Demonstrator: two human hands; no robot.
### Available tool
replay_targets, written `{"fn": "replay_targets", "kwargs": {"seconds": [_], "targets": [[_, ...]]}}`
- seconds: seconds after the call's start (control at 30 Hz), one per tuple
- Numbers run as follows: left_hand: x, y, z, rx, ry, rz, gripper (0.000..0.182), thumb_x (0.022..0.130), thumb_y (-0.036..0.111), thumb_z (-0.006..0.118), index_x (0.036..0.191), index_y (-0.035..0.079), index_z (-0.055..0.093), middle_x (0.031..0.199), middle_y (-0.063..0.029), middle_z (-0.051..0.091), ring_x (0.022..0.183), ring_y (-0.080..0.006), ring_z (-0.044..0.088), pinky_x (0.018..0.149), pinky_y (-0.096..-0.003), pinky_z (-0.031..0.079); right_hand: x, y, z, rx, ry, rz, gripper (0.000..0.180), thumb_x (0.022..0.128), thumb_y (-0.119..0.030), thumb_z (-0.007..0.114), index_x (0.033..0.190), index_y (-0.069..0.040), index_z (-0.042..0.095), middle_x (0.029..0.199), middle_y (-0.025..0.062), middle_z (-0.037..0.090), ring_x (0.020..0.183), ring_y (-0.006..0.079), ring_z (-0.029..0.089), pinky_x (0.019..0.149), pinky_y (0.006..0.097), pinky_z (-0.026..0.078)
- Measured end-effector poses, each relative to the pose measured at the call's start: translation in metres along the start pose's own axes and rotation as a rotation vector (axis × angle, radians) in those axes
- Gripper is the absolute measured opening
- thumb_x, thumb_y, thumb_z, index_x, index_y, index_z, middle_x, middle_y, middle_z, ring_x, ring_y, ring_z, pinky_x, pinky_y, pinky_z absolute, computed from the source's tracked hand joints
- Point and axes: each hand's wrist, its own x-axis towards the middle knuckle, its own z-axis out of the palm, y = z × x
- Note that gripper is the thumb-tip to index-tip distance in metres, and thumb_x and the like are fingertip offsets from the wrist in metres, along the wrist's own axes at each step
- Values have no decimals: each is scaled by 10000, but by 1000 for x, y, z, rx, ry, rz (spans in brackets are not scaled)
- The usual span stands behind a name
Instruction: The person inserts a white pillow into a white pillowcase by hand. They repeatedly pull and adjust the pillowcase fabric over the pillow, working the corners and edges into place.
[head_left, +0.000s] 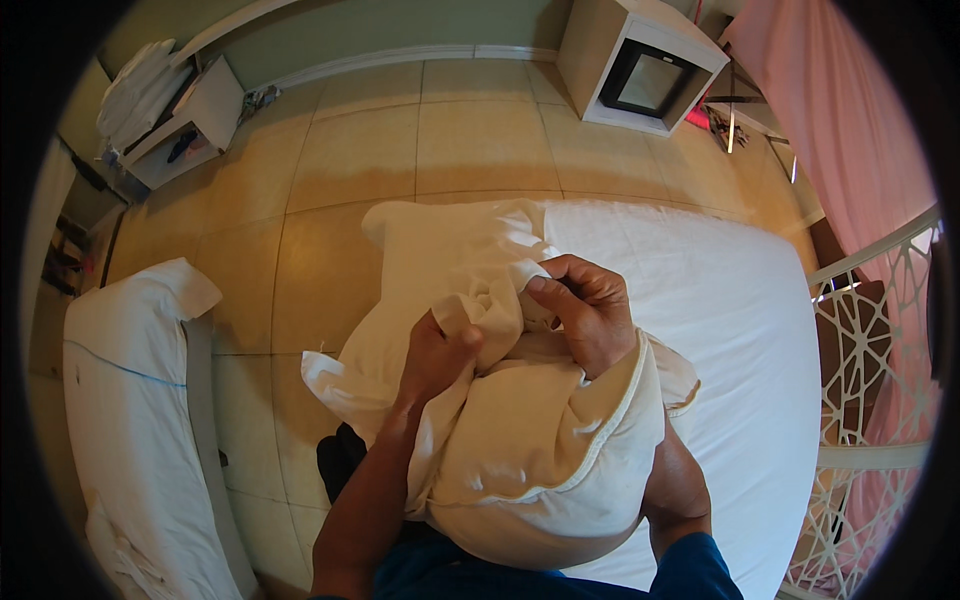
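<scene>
A cream fabric cover (442, 247), possibly a pillowcase, spreads over the edge of a bed with a white sheet (742, 300). My left hand (439, 352) is closed on a bunched fold at the cover's opening. Opposite it, my right hand (589, 307) pinches another part of the same edge between thumb and fingers. A plump cream pillow (517, 427) with a piped seam rests against my body, under and between my forearms. Part of its far end is hidden by the gathered cloth, so I cannot tell how far the cover reaches over it.
Another white-covered bed (135, 405) stands at the left, across a strip of tiled floor (244, 420). White folded bedding (142, 90) lies on a cabinet (187, 127). A white cabinet with a small fridge (645, 79) is at the back. A patterned screen (855, 352) and pink curtain (817, 112) border the right.
</scene>
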Motion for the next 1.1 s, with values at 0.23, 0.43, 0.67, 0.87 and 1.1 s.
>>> {"fn": "replay_targets", "kwargs": {"seconds": [0.23, 0.43, 0.67, 0.87, 1.1], "targets": [[1, 16, 28, -118, 76, -3, 276, 895, 97, 796, 1154, 21, 741, 1082, -32, 751, 975, -118, 685, 833, -288, 555, 2, 13, -7, 7, -8, 20, 126, 943, -27, 687, 1057, 11, 727, 902, 39, 721, 825, 91, 639, 748, 255, 516], [8, -9, 10, -188, 155, -74, 255, 894, 54, 786, 1145, 21, 756, 1064, -43, 766, 921, -115, 706, 798, -284, 567, -22, 10, -26, -589, -55, -7, 231, 888, -82, 726, 1090, 29, 707, 841, 26, 692, 777, 78, 613, 701, 251, 495], [13, -3, 7, -350, 194, -215, 276, 884, 30, 781, 1156, 4, 746, 1068, -87, 767, 925, -151, 720, 810, -296, 572, -15, 9, -29, -47, 142, 146, 91, 934, -64, 636, 911, -21, 713, 728, -4, 653, 649, 59, 550, 601, 241, 435], [15, -6, 7, -356, 204, -236, 289, 893, 35, 768, 1178, -2, 736, 1110, -97, 758, 967, -168, 716, 849, -296, 561, -9, 12, -40, 427, 272, 192, 132, 938, -65, 629, 807, -63, 648, 750, 27, 652, 649, 118, 580, 623, 280, 498], [13, -9, 7, -385, 202, -177, 307, 914, 98, 771, 1203, 3, 734, 1109, -74, 755, 968, -157, 703, 862, -290, 550, -6, 15, -46, 412, 133, 215, 84, 968, -94, 642, 906, -41, 665, 849, 53, 689, 796, 166, 660, 765, 323, 549]]}}
